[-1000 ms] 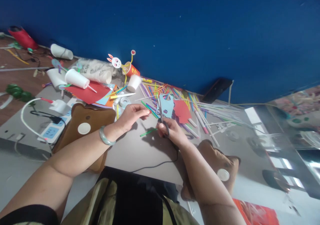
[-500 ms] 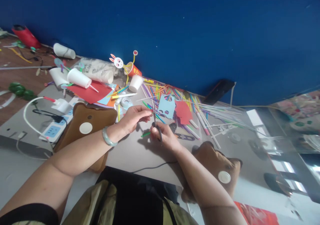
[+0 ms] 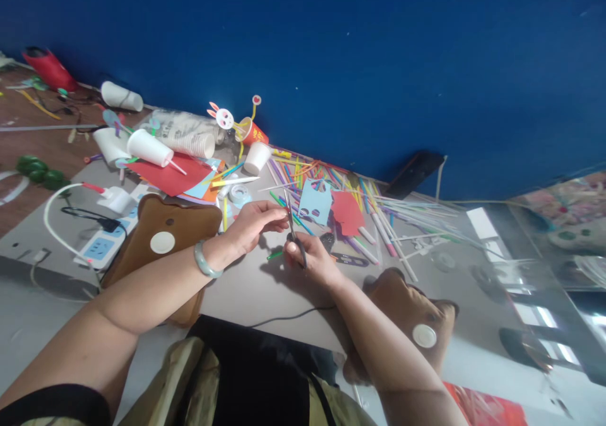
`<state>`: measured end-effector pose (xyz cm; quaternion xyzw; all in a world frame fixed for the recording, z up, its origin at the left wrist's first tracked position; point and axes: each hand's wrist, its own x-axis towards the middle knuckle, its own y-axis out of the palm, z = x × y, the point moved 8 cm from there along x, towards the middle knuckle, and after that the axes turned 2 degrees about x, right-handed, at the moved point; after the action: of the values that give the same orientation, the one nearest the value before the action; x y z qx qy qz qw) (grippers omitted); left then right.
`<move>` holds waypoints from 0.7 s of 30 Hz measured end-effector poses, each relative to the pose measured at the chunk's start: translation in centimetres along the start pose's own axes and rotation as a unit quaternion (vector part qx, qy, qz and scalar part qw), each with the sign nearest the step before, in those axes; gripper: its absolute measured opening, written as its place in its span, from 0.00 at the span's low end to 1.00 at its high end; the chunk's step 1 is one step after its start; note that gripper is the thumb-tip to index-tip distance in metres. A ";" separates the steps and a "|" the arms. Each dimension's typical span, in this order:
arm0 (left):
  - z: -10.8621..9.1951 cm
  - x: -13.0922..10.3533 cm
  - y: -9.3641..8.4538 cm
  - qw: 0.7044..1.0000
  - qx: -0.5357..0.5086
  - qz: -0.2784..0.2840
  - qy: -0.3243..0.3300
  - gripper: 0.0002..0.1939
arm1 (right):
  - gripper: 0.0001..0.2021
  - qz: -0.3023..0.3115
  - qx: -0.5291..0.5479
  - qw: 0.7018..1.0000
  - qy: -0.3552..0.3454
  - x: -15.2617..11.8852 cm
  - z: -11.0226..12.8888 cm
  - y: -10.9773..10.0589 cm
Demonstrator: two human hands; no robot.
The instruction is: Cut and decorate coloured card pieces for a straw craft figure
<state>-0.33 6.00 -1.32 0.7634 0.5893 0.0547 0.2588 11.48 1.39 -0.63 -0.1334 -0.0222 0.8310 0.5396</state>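
Observation:
My right hand [image 3: 312, 259] is wrapped round the dark handles of a pair of scissors [image 3: 290, 216], whose blades point up and away from me. To the left of the blades, my left hand [image 3: 258, 223] is closed in a pinch, thumb against fingers, with the fingertips close to the blades. What it pinches is too small to make out. Beneath the hands lies a green straw [image 3: 274, 255] on the grey table [image 3: 237, 303]. Just behind them are a light blue sheet with cut-out holes [image 3: 315, 202] and a red paper piece [image 3: 347, 213].
Many coloured straws and pens [image 3: 383, 230] spread along the blue wall. White paper cups [image 3: 149, 147], an orange cup with a rabbit face [image 3: 225, 119] and red paper [image 3: 177, 177] lie back left. Brown cushions [image 3: 184, 227] flank my arms; a power strip [image 3: 101, 246] sits left.
The scissors' blades have tilted slightly to the left in my right hand. My left hand is nearly unmoved.

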 end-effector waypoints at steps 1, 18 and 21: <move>0.0 0.0 0.0 1.000 0.001 -0.002 0.000 0.12 | 0.29 0.000 0.000 1.000 0.000 0.0 0.0 0.0; -0.1 0.0 -0.1 1.000 -0.007 -0.013 -0.009 0.12 | 0.29 0.003 0.000 1.000 -0.008 0.1 -0.2 0.0; -0.1 0.0 -0.1 1.000 -0.012 -0.010 -0.008 0.12 | 0.29 0.004 0.001 1.000 -0.009 0.1 -0.3 0.0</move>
<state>-0.42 6.04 -1.30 0.7547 0.5943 0.0526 0.2729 11.51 1.48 -0.91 -0.1259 -0.0261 0.8343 0.5361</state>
